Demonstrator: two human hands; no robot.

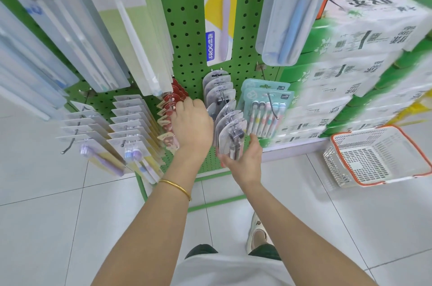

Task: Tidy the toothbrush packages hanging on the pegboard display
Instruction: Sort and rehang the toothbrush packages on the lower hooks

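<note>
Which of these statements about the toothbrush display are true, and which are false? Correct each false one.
1. The pegboard is green. True.
2. The left hand reaches to the red packages. True.
3. The white basket hangs from a hook. False: it stands on the floor, to the right of the display.
4. The right hand hangs free. False: it holds the grey packages from below.
5. The gold bangle is on the right wrist. False: it is on the left wrist.
</note>
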